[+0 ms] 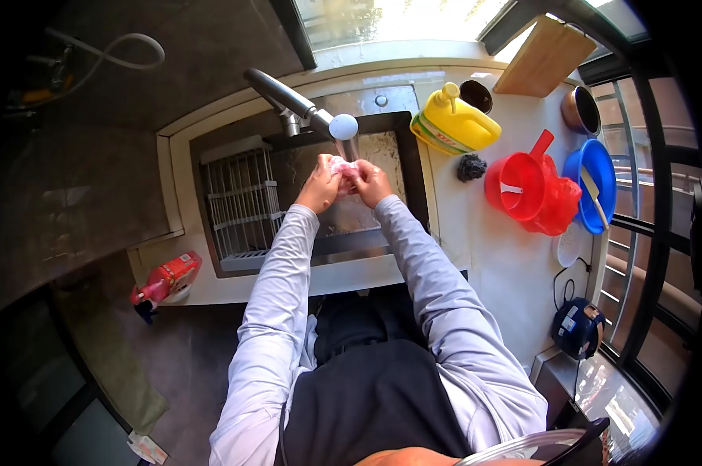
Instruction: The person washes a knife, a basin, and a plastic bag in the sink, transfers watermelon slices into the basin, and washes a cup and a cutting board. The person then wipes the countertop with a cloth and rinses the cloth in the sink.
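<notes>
Over the sink (pixel 370 144), both hands grip a small, wet, pink-and-white piece (pixel 344 172). Whether it is cloth or meat I cannot tell. My left hand (pixel 317 186) is closed on its left side, while my right hand (pixel 373 183) pinches the right side. Just above them is the head of the tap (pixel 296 99), with water coming down onto the piece. Parts of the piece are hidden behind the fingers.
A wire rack (pixel 242 203) fills the sink's left side. On the right counter stand a yellow jug (pixel 461 124), a dark scrubber (pixel 471 167), a red ladle-like scoop (pixel 514 185) with a red bag (pixel 557 203), and a blue basin (pixel 597 182). A red bottle (pixel 174 272) lies front left.
</notes>
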### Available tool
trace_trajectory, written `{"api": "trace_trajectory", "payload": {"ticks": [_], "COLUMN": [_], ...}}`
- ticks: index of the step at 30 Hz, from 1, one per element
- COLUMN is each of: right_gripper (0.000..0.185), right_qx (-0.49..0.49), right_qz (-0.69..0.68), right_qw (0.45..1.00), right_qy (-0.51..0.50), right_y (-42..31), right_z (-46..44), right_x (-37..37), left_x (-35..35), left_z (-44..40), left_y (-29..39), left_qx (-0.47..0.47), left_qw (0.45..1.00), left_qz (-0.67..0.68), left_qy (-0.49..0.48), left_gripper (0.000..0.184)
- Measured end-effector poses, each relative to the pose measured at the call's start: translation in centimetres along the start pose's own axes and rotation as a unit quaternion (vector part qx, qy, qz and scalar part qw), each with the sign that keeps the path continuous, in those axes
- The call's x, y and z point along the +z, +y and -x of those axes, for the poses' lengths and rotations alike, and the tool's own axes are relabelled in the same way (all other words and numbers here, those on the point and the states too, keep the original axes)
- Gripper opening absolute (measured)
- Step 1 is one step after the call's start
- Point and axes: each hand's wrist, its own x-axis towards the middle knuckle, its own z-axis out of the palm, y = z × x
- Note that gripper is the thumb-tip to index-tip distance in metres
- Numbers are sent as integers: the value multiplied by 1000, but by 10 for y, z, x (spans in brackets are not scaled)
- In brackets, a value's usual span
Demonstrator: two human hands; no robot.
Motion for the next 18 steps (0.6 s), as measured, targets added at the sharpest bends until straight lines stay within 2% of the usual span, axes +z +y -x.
{"api": "trace_trajectory", "payload": {"ticks": [1, 2, 3, 4, 6, 7, 9, 10, 11, 12, 13, 14, 17, 18], "right_gripper": [26, 23, 20, 19, 21, 21, 28, 31, 36, 41, 46, 59, 54, 53], "right_qx": [17, 33, 48, 102, 130, 143, 188, 208, 136, 60, -18, -90, -153, -110], "right_qz": [-107, -212, -314, -427, -439, -445, -305, -232, -96, 42, 179, 197, 240, 203], "right_qw": [994, 977, 948, 898, 889, 884, 933, 950, 986, 996, 978, 972, 959, 973], "right_qy": [-7, -13, -19, 4, 10, 11, -19, -34, 12, 59, 104, 96, -5, -22], "right_y": [6, 12, 17, -13, -12, -11, -4, -1, -12, -23, -33, -35, -31, -27], "right_z": [0, -1, -2, 9, 13, 13, 13, 12, 17, 25, 30, 31, 29, 27], "right_x": [4, 6, 7, 4, 2, -1, -11, -15, -18, -20, -22, -23, -16, -17], "left_x": [4, 6, 11, 17, 19, 13, 0, 5, 9, 13, 16, 21, 18, 13], "left_z": [4, 7, 9, 13, 12, 9, 4, 5, 5, 7, 7, 5, 2, 1], "left_y": [-4, -9, -12, -7, 3, 12, 27, 15, 11, 7, 3, -9, -10, -6], "left_qx": [-44, -26, -25, -25, -60, -100, -180, -110, -110, -109, -107, -126, -168, -173], "left_qw": [996, 1000, 1000, 999, 993, 994, 973, 980, 979, 977, 974, 984, 984, 979], "left_qz": [73, 3, 14, 25, 97, 26, -114, -165, -174, -184, -195, -127, 49, 86], "left_qy": [24, 2, 10, 17, 17, -19, -92, -33, -11, 11, 32, 14, -43, -59], "left_gripper": [40, 48, 50, 52, 52, 50, 48, 49, 48, 48, 47, 47, 47, 48]}}
